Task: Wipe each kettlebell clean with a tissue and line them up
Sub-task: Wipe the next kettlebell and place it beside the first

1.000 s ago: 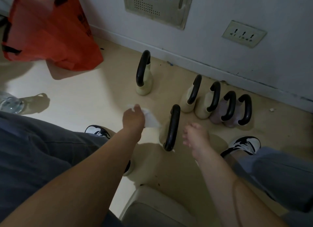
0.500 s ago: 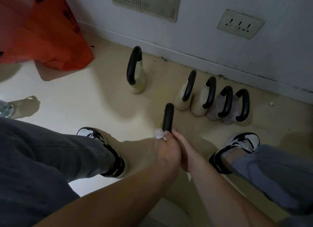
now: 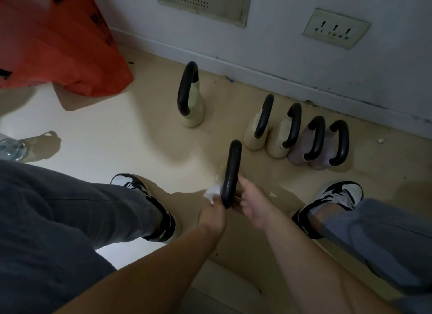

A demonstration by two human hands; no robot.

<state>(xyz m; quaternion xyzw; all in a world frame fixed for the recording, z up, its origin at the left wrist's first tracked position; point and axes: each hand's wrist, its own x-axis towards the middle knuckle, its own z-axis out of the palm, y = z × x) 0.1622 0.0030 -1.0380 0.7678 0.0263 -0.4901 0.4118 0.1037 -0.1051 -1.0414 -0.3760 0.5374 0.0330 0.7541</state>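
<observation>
Since a second ago both hands have closed in on the kettlebell point(image 3: 232, 164) that stands between the feet. The left grip point(image 3: 211, 216) was then out to the left with the tissue point(image 3: 212, 193), and the right grip point(image 3: 254, 206) was spread beside the handle. Now they meet at the handle's near end. The left grip is clamped round the crumpled white tissue and presses it against the left side of the black handle, low down, with a tuft of it showing above the knuckles. The right grip has its fingers point(image 3: 244, 185) curled against the handle's right side, holding it opposite the tissue. The handle runs away from both grips toward the wall, and the kettlebell's cream body is almost wholly hidden beneath it. A black-and-white left shoe point(image 3: 145, 201) and right shoe point(image 3: 332, 201) flank the hands on the beige floor point(image 3: 117, 126), under grey trouser legs. Farther out, a lone cream kettlebell point(image 3: 190, 98) stands upright and well apart, to the left. To the right, near the skirting, is a row of four kettlebells point(image 3: 297, 138) packed side by side, two cream and then two mauve, all with black handles. An orange bag point(image 3: 58, 44) slumps at the far left, and a clear bottle point(image 3: 10, 147) lies at the left edge. On the wall are a socket plate point(image 3: 336, 28) and a vented panel point(image 3: 203, 2).
</observation>
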